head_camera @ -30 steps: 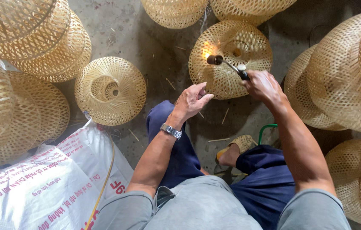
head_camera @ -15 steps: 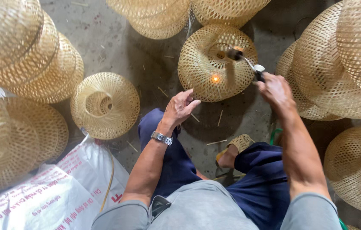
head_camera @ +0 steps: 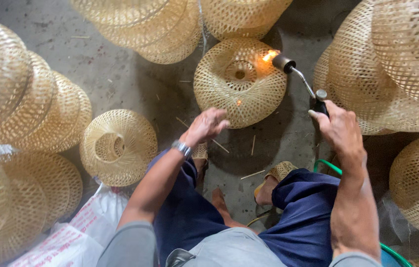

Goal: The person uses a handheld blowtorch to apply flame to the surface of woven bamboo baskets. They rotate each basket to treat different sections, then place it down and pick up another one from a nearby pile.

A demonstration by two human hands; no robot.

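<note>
On the concrete floor [head_camera: 120, 84] in front of the seated person lies a round woven basket shade [head_camera: 239, 81], dome up, with a small hole at its top. The right hand [head_camera: 340, 129] is closed tight around the black handle of a gas torch [head_camera: 302, 83]; its bent metal neck reaches forward and left, and the nozzle sits just beside the shade's upper right edge, where a bright flame [head_camera: 270, 55] licks the weave. A smaller glowing spot shows lower on the shade's near side.

Half a second ago the flame sat low on the shade's front; now it plays on the upper right rim, so the torch has swept across the surface and seems to be singeing stray fibres patch by patch. The left hand [head_camera: 205, 126], wearing a wristwatch [head_camera: 182, 148], was raised and apart from the shade then and remains so: fingers loosely spread, holding nothing, hovering near the shade's lower left edge without touching it.

A second shade [head_camera: 118, 146] lies on its side, well apart to the left. Stacks of similar shades [head_camera: 26, 106] crowd the left, top and right. A white printed sack [head_camera: 78, 232] lies at lower left, and a green hose [head_camera: 329, 166] curls by the right knee.
</note>
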